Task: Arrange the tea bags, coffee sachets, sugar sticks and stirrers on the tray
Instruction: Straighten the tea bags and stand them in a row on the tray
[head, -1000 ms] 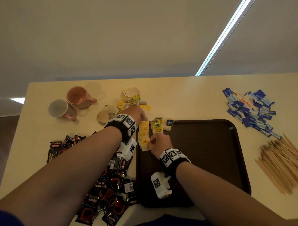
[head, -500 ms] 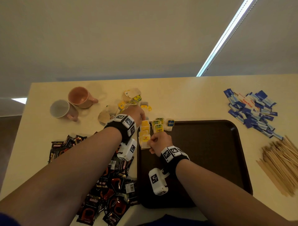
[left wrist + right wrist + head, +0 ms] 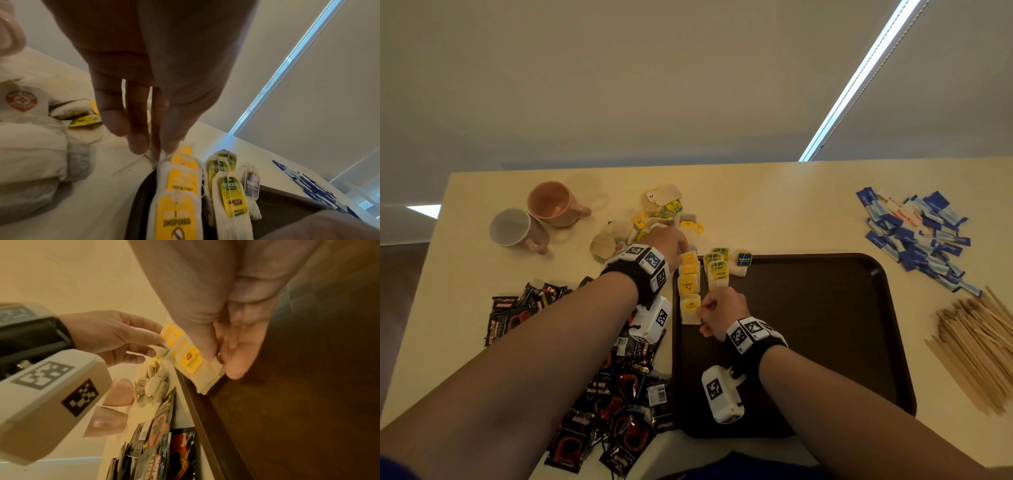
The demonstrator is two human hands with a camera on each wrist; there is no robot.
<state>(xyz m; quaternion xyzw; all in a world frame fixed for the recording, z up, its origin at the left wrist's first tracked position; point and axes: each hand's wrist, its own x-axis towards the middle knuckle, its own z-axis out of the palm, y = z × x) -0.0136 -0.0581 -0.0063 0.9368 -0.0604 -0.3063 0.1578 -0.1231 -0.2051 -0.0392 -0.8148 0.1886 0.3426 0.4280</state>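
Note:
A row of yellow-tagged tea bags (image 3: 689, 287) lies overlapping along the left edge of the dark brown tray (image 3: 825, 325). My left hand (image 3: 677, 245) pinches the far bag's corner (image 3: 164, 155) with thumb and fingertips. My right hand (image 3: 708, 313) pinches the lower end of the nearest yellow-tagged bag (image 3: 190, 361) against the tray floor. Green-tagged tea bags (image 3: 717, 269) and one blue-tagged bag (image 3: 743, 261) lie just right of the row at the tray's far-left corner. In the right wrist view the left hand (image 3: 115, 337) shows at the row's far end.
Loose tea bags (image 3: 654, 219) are heaped beyond the tray's corner beside two mugs (image 3: 534, 219). Black coffee sachets (image 3: 619, 394) spread left of the tray. Blue sugar sticks (image 3: 921, 236) and wooden stirrers (image 3: 976, 349) lie to its right.
The yellow-tagged row now lies straighter and reaches further toward me. My right hand has drawn slightly nearer with the front bag. The left hand stays at the far end.

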